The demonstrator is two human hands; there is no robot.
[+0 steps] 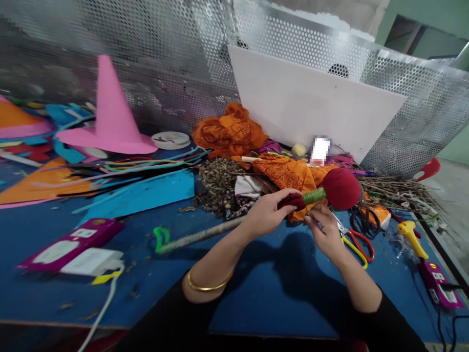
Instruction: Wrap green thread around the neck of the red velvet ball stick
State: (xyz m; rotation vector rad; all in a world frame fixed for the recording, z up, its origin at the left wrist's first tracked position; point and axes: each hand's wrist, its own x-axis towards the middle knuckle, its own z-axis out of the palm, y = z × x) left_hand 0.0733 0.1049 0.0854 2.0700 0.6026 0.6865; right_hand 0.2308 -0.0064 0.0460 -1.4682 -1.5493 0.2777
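Observation:
A round ball covered in dark red cloth (341, 189) is tied off below with a green wound binding (314, 196). My left hand (266, 212) is closed around the gathered red cloth beneath that binding. Just under the green winding, my right hand (324, 232) has its fingers pinched together; whatever thin thing lies between them is too small to make out. From behind my left hand a grey stick (205, 233) slants down left to a bright green loop (161, 239). Whether the stick joins the red cloth is hidden.
Scissors with red and yellow handles (361, 247) lie right of my right hand. Orange patterned cloth (282, 171) and dry plant bits (220, 181) spread behind. A pink cone hat (113, 112), a purple power strip (73, 244) and a yellow glue gun (412, 237) are also on the table.

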